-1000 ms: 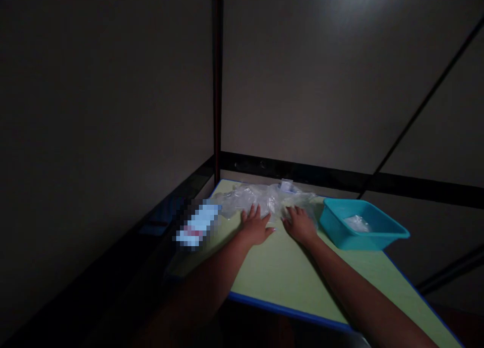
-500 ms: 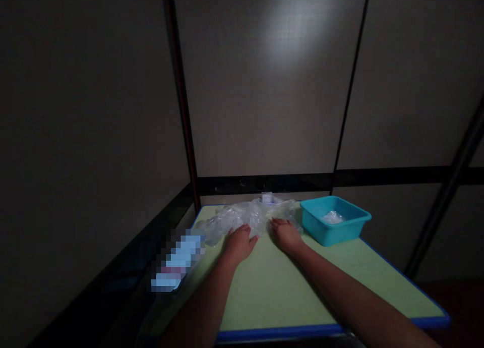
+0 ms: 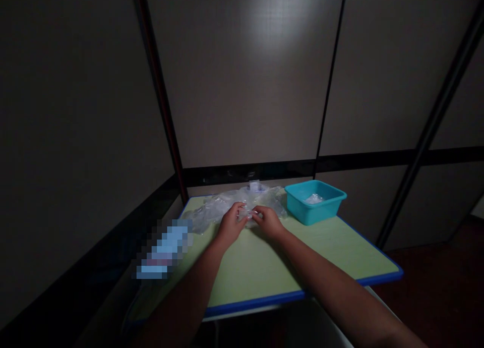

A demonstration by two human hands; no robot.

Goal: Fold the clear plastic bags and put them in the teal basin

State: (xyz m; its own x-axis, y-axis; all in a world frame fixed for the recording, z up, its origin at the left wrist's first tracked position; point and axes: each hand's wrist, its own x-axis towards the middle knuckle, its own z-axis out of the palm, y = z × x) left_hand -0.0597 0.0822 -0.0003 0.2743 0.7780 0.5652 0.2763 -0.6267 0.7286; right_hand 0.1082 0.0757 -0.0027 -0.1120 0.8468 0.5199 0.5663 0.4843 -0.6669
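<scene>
A heap of clear plastic bags (image 3: 227,204) lies at the far side of a pale green table with a blue rim (image 3: 302,293). My left hand (image 3: 230,223) and my right hand (image 3: 267,222) meet at the near edge of the heap. Their fingers are curled and pinch a small clear bag (image 3: 246,215) between them. A teal plastic tub (image 3: 314,200) stands to the right of the heap with a bit of clear plastic inside it.
A small clear item (image 3: 254,185) sits at the table's back edge behind the heap. A blurred light-blue patch (image 3: 163,251) covers the table's left side. Dark panel walls close in behind and to the left. Dark floor lies to the right.
My hands lay flat and apart on the table before; they have come together and closed on a bag. The view has swung, showing more of the table's right side.
</scene>
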